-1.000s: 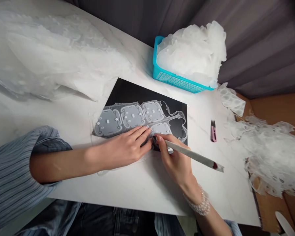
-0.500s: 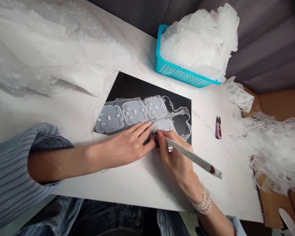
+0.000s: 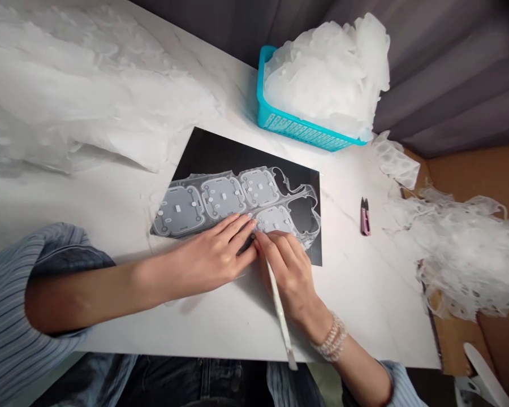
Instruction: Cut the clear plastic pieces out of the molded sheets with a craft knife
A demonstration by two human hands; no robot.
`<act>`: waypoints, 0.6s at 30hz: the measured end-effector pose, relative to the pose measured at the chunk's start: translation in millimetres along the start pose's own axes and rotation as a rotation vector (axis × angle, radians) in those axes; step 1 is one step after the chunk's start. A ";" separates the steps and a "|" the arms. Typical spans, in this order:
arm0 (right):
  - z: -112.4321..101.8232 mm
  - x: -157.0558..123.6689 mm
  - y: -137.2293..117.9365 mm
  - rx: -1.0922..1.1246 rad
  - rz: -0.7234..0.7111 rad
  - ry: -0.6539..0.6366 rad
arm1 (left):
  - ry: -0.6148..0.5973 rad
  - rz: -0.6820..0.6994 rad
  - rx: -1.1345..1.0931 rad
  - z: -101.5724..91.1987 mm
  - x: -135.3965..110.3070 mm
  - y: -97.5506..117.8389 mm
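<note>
so, item: clear molded sheet (image 3: 220, 203) w/ 4 gray rounded panels, flat on black board (image 3: 220, 150)
where: board sits on white marble table (image 3: 365, 316), sheet across its lower half
l hand (image 3: 214, 249): flat on sheet by 3rd & 4th panels, fingers together, not clamping
r hand (image 3: 286, 271): fingers on 4th panel, closed on white flat stick (image 3: 279, 311), tip hidden, shaft pointing toward person
r wrist: pearl bracelet (image 3: 333, 339)
beyond: blue basket (image 3: 275, 116) heaped w/ clear trimmings (image 3: 326, 73)
r side: pink snips (image 3: 365, 217), lacy film scraps (image 3: 458, 249) over cardboard (image 3: 453, 339)
l side: big film heap (image 3: 89, 85)
</note>
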State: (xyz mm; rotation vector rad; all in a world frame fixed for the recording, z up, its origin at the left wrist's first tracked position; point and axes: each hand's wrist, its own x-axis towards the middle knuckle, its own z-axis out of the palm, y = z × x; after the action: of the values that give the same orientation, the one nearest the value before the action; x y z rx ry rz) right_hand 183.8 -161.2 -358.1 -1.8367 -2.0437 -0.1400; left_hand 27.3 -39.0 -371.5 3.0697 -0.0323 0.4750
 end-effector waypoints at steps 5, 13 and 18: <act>1.4 -3.4 -1.5 -0.106 -0.002 -0.032 | -0.005 0.015 0.027 1.8 -2.2 -0.3; 5.8 3.2 -8.4 -0.251 -0.066 -0.065 | -0.007 0.046 0.060 3.7 -4.2 -2.0; 3.9 5.3 4.9 0.135 0.119 -0.007 | 0.007 0.030 0.011 8.2 -9.7 -1.0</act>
State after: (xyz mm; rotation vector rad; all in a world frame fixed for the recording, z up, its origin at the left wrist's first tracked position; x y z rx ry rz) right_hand 187.4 -154.3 -360.8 -1.8708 -1.8926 0.0361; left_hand 20.5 -38.1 -382.3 3.0826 -0.0765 0.4892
